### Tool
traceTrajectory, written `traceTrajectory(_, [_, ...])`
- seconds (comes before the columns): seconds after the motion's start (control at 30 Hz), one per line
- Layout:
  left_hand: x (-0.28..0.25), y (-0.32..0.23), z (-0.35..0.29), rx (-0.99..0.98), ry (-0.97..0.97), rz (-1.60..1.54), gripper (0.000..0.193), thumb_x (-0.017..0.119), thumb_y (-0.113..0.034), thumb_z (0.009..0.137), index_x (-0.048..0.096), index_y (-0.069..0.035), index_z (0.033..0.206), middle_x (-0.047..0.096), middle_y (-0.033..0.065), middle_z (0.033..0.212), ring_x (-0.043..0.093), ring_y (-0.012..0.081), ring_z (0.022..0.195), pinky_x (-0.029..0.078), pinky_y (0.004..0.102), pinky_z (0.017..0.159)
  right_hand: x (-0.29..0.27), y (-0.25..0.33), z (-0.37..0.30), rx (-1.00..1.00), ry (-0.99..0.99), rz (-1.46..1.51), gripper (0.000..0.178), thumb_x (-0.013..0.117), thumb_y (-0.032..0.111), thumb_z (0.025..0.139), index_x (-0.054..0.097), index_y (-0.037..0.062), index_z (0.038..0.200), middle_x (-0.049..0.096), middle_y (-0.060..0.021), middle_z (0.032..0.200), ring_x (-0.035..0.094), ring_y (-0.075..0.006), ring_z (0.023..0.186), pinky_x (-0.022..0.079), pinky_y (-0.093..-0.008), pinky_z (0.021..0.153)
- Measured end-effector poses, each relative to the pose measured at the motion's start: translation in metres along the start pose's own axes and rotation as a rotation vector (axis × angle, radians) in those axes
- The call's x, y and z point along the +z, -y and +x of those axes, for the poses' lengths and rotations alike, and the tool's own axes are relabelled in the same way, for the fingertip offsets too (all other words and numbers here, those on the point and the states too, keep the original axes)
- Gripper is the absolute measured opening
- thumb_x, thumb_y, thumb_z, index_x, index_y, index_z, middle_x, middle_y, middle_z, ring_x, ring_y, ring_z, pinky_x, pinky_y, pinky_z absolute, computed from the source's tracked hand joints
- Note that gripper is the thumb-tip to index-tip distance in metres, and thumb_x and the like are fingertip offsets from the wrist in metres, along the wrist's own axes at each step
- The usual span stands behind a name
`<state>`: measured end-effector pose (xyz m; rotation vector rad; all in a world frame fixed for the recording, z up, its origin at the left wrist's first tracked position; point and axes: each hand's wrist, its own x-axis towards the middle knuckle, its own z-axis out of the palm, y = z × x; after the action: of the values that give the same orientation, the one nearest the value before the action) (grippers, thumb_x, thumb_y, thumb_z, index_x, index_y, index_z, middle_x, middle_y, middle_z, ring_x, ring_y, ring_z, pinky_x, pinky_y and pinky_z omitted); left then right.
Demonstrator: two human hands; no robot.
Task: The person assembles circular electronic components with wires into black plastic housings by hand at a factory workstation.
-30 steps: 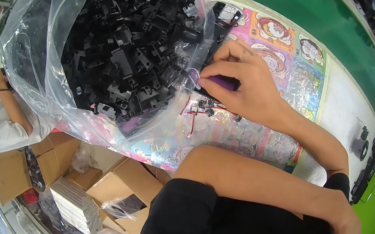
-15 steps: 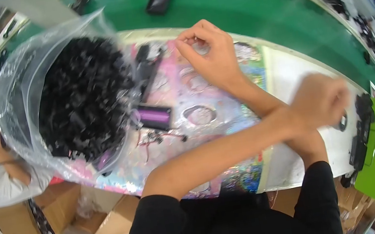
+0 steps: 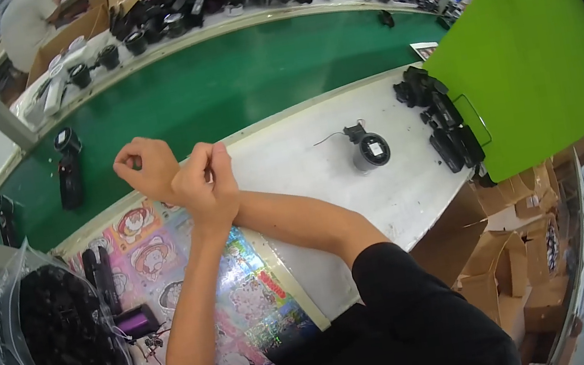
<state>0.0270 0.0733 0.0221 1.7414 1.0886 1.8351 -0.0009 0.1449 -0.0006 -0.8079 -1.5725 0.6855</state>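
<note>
Head view: above the far edge of the cartoon mat (image 3: pixel 249 296) on the bench (image 3: pixel 318 155), the left hand (image 3: pixel 208 184) crosses the right hand (image 3: pixel 144 167), both fingers clenched, contents hidden, while the open bag of black parts (image 3: pixel 57 342) sits handy at the mat's left end.

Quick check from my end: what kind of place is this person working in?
Most likely a factory assembly line. A green conveyor belt carries small black devices past the white workbench, a clear bag of black plastic parts sits at hand, and cardboard cartons are stacked beside it.
</note>
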Motion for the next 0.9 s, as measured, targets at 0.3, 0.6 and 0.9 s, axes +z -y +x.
traceTrajectory(0.3, [0.001, -0.002, 0.004, -0.046, -0.15, -0.167, 0.024, 0.054, -0.01, 0.089, 0.05, 0.001, 0.067, 0.044, 0.0006, 0.054, 0.038, 0.0032, 0.05, 0.027, 0.023, 0.044, -0.106, 0.012, -0.034, 0.174, -0.183, 0.076, 0.013, 0.066, 0.013, 0.081, 0.067, 0.0002, 0.085, 0.066, -0.0047, 0.075, 0.059, -0.0102, 0.069, 0.048, -0.0239, 0.064])
traceTrajectory(0.6, [0.0, -0.036, 0.001, 0.064, 0.035, -0.116, 0.021, 0.058, -0.009, 0.086, 0.052, 0.001, 0.068, 0.042, 0.0044, 0.051, 0.036, 0.0074, 0.046, 0.029, 0.025, 0.043, -0.283, 0.116, -0.24, 0.306, -0.538, -0.621, 0.01, 0.06, 0.008, 0.086, 0.062, -0.0003, 0.092, 0.059, -0.0034, 0.085, 0.053, -0.0092, 0.08, 0.043, -0.0232, 0.074])
traceTrajectory(0.9, [-0.025, -0.191, -0.129, 0.13, 0.959, 0.147, 0.011, 0.063, -0.017, 0.079, 0.063, -0.007, 0.075, 0.06, 0.0084, 0.07, 0.061, 0.0268, 0.069, 0.049, 0.0371, 0.061, -0.285, 0.096, -0.28, -0.016, -0.397, -1.029, 0.021, 0.048, 0.01, 0.075, 0.065, 0.0058, 0.088, 0.054, -0.0125, 0.086, 0.047, -0.0308, 0.086, 0.038, -0.0396, 0.078])
